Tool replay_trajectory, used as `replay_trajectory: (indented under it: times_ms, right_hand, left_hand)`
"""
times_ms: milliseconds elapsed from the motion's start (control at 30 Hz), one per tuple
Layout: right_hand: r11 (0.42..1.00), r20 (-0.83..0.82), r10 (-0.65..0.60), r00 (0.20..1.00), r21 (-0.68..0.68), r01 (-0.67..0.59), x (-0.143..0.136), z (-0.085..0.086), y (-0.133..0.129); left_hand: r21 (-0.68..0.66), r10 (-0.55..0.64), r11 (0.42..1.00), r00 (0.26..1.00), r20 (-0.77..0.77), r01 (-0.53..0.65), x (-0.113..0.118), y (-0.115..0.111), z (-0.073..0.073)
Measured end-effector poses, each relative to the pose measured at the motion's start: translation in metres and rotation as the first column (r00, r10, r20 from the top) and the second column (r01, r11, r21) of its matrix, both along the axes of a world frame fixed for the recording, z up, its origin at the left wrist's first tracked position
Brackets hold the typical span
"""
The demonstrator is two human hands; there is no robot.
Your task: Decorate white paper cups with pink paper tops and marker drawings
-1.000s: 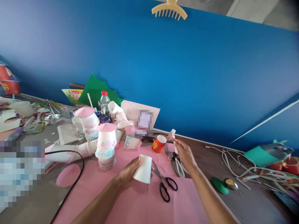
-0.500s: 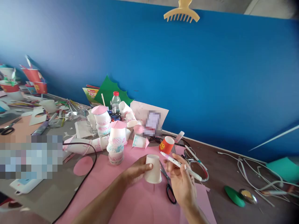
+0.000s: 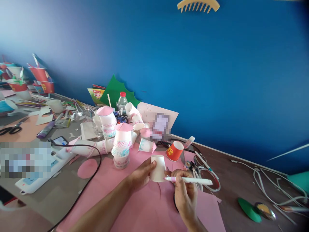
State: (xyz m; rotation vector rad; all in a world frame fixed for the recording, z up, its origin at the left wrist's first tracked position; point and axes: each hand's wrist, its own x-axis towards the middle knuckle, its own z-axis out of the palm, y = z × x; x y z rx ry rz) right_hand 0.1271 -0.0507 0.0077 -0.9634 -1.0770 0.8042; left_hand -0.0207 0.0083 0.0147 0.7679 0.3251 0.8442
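My left hand grips a plain white paper cup, held upside down over the pink paper. A white marker with a pink tip is in my right hand, its tip at the cup's lower right edge. Black-handled scissors lie mostly hidden behind my right hand. To the left stand two stacks of decorated cups with pink cone tops. Beyond my hands is a red cup, and a small decorated cup lies on its side.
A white power strip and black cable are at the left, near a pink disc. White cables and a green oval lie at the right. A bottle stands by the blue wall.
My right hand has turned the marker and brought its pink tip to the cup's lower edge. The cup has risen slightly in view. The camera view has shifted a little.
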Motion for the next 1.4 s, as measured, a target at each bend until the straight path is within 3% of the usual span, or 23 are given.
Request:
replay_trajectory:
  times_ms: [300, 500, 633, 767, 933, 1100, 1233, 1400]
  right_hand:
    - [0.987, 0.297, -0.15, 0.943, 0.1, 0.125, 0.003, -0.007, -0.005]
    - [0.987, 0.292, -0.114, 0.95, 0.138, 0.076, 0.0, -0.002, -0.007]
    - [0.987, 0.239, -0.125, 0.963, 0.13, 0.096, 0.0, -0.006, -0.004]
    - [0.981, 0.355, -0.165, 0.92, 0.158, 0.114, 0.004, -0.013, -0.003]
    - [0.934, 0.504, -0.316, 0.804, 0.315, 0.17, 0.005, -0.015, -0.003]
    - [0.929, 0.515, -0.319, 0.796, 0.337, 0.154, 0.004, -0.016, -0.003]
    - [0.919, 0.564, -0.355, 0.746, 0.356, 0.169, 0.005, -0.028, -0.004]
    - [0.907, 0.585, -0.335, 0.738, 0.412, 0.086, 0.008, -0.041, 0.002]
  left_hand:
    - [-0.002, 0.072, 0.997, 0.996, -0.05, -0.072, 0.001, 0.003, -0.011]
    - [0.016, 0.1, 0.995, 0.993, -0.069, -0.099, 0.003, 0.0, -0.011]
    - [-0.069, 0.099, 0.993, 0.995, -0.02, -0.1, 0.005, 0.002, -0.01]
    - [-0.117, 0.04, 0.992, 0.998, 0.039, -0.035, 0.005, 0.005, -0.008]
    - [-0.075, 0.039, 0.997, 0.996, 0.075, -0.034, 0.003, 0.006, -0.008]
    - [0.028, 0.049, 0.998, 0.998, 0.037, -0.05, 0.001, 0.004, -0.006]
    - [0.077, 0.001, 0.997, 0.998, 0.059, -0.006, 0.001, 0.001, -0.005]
    - [0.071, 0.029, 0.997, 0.997, 0.066, -0.034, 0.005, -0.001, -0.011]
